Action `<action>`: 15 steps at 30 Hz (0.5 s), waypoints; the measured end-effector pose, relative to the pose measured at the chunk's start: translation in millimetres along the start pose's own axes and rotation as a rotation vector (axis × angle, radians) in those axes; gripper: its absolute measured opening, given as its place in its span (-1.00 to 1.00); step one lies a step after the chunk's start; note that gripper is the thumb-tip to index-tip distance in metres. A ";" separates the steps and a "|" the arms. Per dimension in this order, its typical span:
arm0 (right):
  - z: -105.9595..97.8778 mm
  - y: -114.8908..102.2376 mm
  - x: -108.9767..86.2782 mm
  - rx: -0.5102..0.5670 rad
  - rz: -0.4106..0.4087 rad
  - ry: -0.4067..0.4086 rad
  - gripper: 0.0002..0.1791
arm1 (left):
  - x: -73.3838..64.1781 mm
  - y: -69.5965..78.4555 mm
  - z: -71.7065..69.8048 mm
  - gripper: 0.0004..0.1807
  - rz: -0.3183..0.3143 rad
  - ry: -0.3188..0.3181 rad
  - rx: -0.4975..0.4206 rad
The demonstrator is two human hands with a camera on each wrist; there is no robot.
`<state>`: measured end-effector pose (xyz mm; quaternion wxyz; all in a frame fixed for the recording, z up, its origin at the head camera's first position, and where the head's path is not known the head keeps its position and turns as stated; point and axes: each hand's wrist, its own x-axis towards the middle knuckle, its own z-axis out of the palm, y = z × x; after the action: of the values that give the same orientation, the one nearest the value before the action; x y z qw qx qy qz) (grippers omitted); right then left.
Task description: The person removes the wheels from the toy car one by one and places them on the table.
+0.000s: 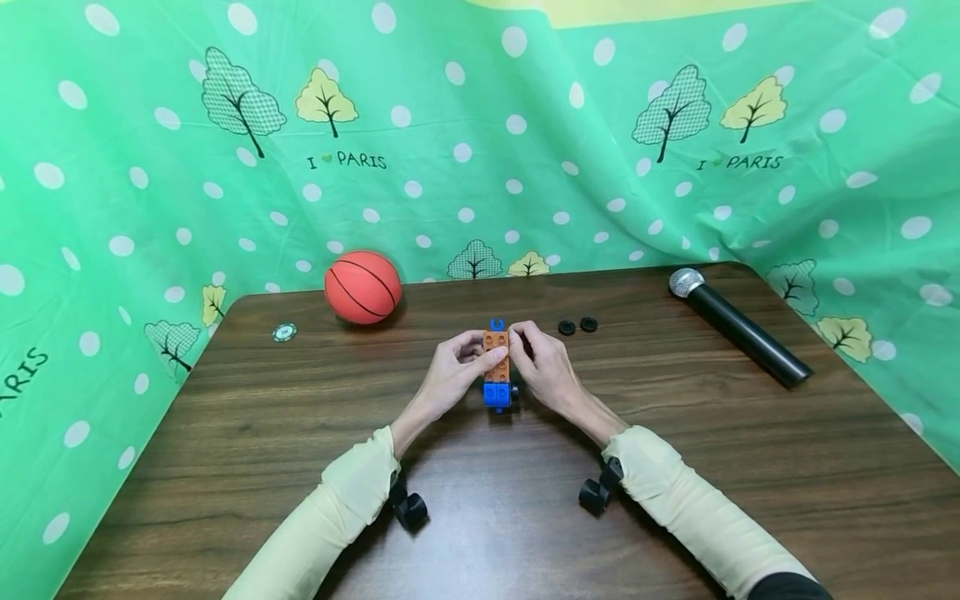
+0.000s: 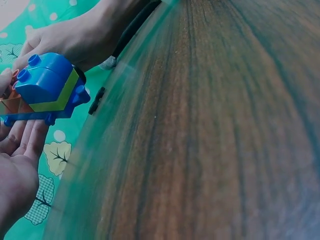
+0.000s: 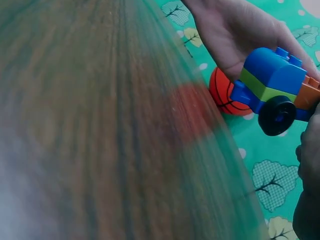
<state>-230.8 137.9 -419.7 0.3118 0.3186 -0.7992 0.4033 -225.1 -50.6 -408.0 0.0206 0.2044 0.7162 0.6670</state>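
A toy block car point(image 1: 497, 367) of orange, blue and lime green bricks is between the two hands, above the table. My left hand point(image 1: 457, 371) grips it from the left, thumb on the orange studs and fingers underneath, as the left wrist view shows. A black wheel point(image 3: 277, 115) sits on the car's right side at the blue end. Near the far end, my right hand point(image 1: 546, 367) has thumb and fingers bent against the right side. By those fingers, a dark wheel edge point(image 3: 317, 104) shows at the border of the right wrist view; the rest is hidden.
Two loose black wheels point(image 1: 577, 325) lie beyond the right hand. A red ball point(image 1: 363, 287) with black lines and a poker chip point(image 1: 284, 332) are at the back left of the wooden table point(image 1: 225, 467). On the right lies a black microphone point(image 1: 742, 329). A green curtain point(image 1: 465, 117) hangs behind.
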 end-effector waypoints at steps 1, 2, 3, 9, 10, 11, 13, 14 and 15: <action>-0.5 0.6 0.1 0.005 -0.002 -0.007 -0.89 | -0.2 0.2 -0.1 -0.62 0.001 0.001 0.003; -1.0 1.0 0.3 0.012 -0.003 -0.013 -0.90 | -0.4 0.3 0.0 -0.62 0.001 0.001 0.007; -1.6 1.3 0.5 0.020 -0.004 -0.020 -0.91 | -0.4 0.5 0.0 -0.62 0.000 0.002 0.009; -3.7 0.8 1.9 0.040 0.013 -0.042 -0.92 | -1.0 0.5 0.1 -0.63 -0.006 0.004 -0.002; -3.8 1.0 2.0 0.038 0.015 -0.045 -0.92 | -1.1 0.5 0.0 -0.62 -0.007 0.004 -0.004; -4.0 1.2 2.0 0.037 0.015 -0.048 -0.92 | -1.1 0.5 -0.1 -0.62 -0.008 0.002 -0.007; -4.6 1.9 1.8 0.031 0.010 -0.056 -0.92 | -1.3 0.6 -0.3 -0.62 -0.006 -0.001 -0.011; -5.0 2.5 1.7 0.026 0.005 -0.060 -0.92 | -1.4 0.7 -0.4 -0.63 -0.005 -0.003 -0.009; -5.7 3.1 1.3 0.023 -0.003 -0.063 -0.91 | -1.6 0.8 -0.6 -0.63 -0.002 -0.007 -0.009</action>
<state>-232.5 143.8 -417.3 0.2835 0.3357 -0.8034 0.4018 -223.7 -51.7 -407.6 0.0248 0.2058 0.7132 0.6697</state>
